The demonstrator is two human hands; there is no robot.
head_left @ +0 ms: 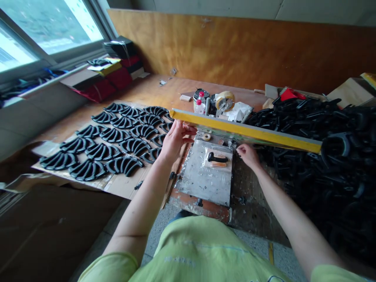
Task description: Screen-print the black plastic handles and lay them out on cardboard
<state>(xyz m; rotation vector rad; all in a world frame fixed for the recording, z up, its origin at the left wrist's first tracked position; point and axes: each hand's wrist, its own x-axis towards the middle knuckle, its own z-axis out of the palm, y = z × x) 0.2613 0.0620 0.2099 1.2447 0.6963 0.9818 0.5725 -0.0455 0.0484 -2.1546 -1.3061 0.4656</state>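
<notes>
My left hand (pixel 176 138) grips the left end of a long yellow-edged frame (pixel 246 131) that is tilted up above a metal plate (pixel 202 178). On the plate lies a small black curved piece (pixel 217 158) over a tan block. My right hand (pixel 248 154) rests at the plate's upper right corner, under the frame, fingers curled; what they touch is hidden. To the left, several rows of black curved pieces (pixel 114 141) lie on cardboard (pixel 120 186).
A large heap of black curved parts (pixel 320 156) fills the right side. Behind the frame stand small bottles (pixel 200 103), a tin and a tape roll (pixel 225 101). A wooden wall panel (pixel 241 47) backs the bench; boxes sit by the window (pixel 120 66).
</notes>
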